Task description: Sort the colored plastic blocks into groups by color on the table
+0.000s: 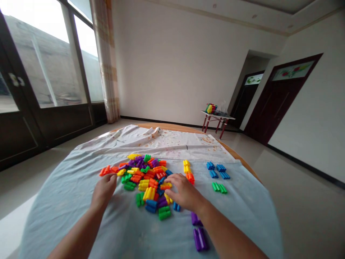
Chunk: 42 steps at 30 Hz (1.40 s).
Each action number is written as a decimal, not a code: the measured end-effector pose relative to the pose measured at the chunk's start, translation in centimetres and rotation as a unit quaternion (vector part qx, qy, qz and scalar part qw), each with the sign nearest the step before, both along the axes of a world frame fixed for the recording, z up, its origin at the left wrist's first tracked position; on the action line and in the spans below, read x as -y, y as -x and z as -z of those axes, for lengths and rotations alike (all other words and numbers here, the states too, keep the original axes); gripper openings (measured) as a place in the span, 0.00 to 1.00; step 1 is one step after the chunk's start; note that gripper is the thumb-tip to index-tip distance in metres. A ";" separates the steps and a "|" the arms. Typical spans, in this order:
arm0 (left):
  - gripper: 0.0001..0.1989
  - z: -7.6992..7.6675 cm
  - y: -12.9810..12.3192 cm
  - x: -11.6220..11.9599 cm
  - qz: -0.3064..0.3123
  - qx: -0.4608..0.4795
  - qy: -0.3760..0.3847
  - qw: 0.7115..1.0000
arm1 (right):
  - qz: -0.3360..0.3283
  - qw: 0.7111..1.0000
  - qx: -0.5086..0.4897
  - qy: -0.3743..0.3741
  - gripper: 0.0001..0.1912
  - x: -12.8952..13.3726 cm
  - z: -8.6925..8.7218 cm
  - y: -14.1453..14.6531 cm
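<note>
A mixed pile of plastic blocks (147, 176) in orange, yellow, green, blue and purple lies on the pale blue cloth (70, 187). My right hand (184, 192) rests palm down on the pile's right edge, fingers spread over yellow and blue blocks. My left hand (104, 190) sits at the pile's left edge, fingers curled loosely, nothing visibly in it. Sorted groups lie to the right: yellow and orange blocks (188, 169), blue blocks (217, 170), green blocks (219, 187), and purple blocks (198, 233) beside my right forearm.
A white stained cloth (161, 140) covers the table's far half; the wooden rim (237, 154) shows at the right. A small red-legged table (217, 120) with toys stands by the far wall. Windows are at the left, dark doors at the right.
</note>
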<state>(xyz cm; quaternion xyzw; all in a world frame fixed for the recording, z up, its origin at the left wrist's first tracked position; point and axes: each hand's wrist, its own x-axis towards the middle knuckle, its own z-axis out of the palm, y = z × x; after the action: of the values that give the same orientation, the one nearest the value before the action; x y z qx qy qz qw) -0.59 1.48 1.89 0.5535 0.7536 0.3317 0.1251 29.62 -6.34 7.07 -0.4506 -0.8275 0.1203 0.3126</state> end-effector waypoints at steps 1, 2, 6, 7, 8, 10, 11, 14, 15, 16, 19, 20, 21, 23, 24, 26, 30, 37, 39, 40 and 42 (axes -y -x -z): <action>0.22 -0.5 0.0 -0.7 -0.003 -0.015 -0.002 1.000 | 0.002 1.000 -0.010 -0.004 0.13 0.4 -0.2 -0.5; 0.23 -1.1 -0.2 -1.6 -0.003 -0.029 -0.003 1.000 | 0.006 1.000 -0.018 -0.005 0.13 0.8 -0.5 -1.1; 0.26 -2.5 -2.0 -5.4 0.029 -0.093 -0.003 0.995 | 0.054 0.997 -0.049 0.008 0.13 2.2 -0.8 -3.3; 0.27 -2.6 -2.6 -6.5 0.045 -0.109 -0.001 0.993 | 0.068 0.996 -0.054 0.013 0.13 2.4 -0.8 -3.8; 0.28 -2.6 -3.2 -7.6 0.062 -0.123 0.004 0.990 | 0.079 0.995 -0.058 0.019 0.13 2.6 -0.7 -4.3; 0.31 -2.2 -4.1 -9.7 0.093 -0.146 0.022 0.985 | 0.090 0.994 -0.059 0.034 0.14 2.8 -0.3 -5.2; 0.33 -1.9 -4.5 -10.6 0.106 -0.155 0.035 0.982 | 0.091 0.993 -0.060 0.043 0.14 2.8 0.0 -5.6; 0.34 -0.7 -5.0 -12.8 0.147 -0.180 0.061 0.971 | 0.091 0.992 -0.065 0.058 0.14 2.7 0.8 -6.7; 0.33 -0.4 -5.1 -13.3 0.162 -0.189 0.064 0.966 | 0.091 0.992 -0.067 0.061 0.14 2.5 1.2 -7.0; 0.32 -0.1 -5.2 -13.6 0.176 -0.197 0.064 0.962 | 0.091 0.992 -0.069 0.062 0.14 2.4 1.5 -7.3; 0.23 0.2 -5.7 -13.7 0.216 -0.215 0.053 0.951 | 0.094 0.991 -0.071 0.064 0.14 2.0 2.4 -8.1; 0.20 0.1 -6.0 -13.4 0.227 -0.220 0.047 0.948 | 0.096 0.991 -0.073 0.062 0.14 1.9 2.6 -8.2; 0.18 0.0 -6.2 -13.0 0.236 -0.223 0.040 0.945 | 0.098 0.990 -0.076 0.060 0.14 1.9 2.7 -8.3; 0.15 -0.5 -6.8 -12.0 0.249 -0.225 0.029 0.941 | 0.099 0.990 -0.079 0.057 0.14 1.9 2.9 -8.5; 0.14 -0.8 -7.1 -11.3 0.254 -0.223 0.025 0.941 | 0.100 0.990 -0.081 0.056 0.14 1.9 2.9 -8.5; 0.13 -1.3 -7.7 -9.8 0.265 -0.215 0.017 0.940 | 0.100 0.990 -0.080 0.057 0.14 2.1 2.7 -8.4; 0.10 -2.0 -8.5 -6.6 0.294 -0.192 0.002 0.936 | 0.090 0.991 -0.078 0.053 0.14 2.7 2.2 -7.8; 0.18 -2.8 -9.3 0.0 0.360 -0.133 -0.001 0.923 | 0.071 0.993 -0.087 0.043 0.14 3.6 1.8 -6.2; 0.21 -3.1 -9.2 1.9 0.388 -0.111 0.011 0.915 | 0.068 0.993 -0.086 0.045 0.14 3.7 1.8 -5.8; 0.23 -3.3 -9.1 2.5 0.406 -0.093 0.024 0.909 | 0.067 0.993 -0.085 0.046 0.14 3.7 1.8 -5.7; 0.25 -3.7 -8.4 3.1 0.435 -0.048 0.044 0.898 | 0.067 0.993 -0.082 0.049 0.14 3.7 1.7 -5.5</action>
<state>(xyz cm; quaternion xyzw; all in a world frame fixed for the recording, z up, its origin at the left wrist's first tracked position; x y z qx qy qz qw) 7.84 -1.61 5.58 0.8355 0.4560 0.1842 0.2450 35.12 -10.02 5.33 -0.5086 -0.7599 0.1755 0.3647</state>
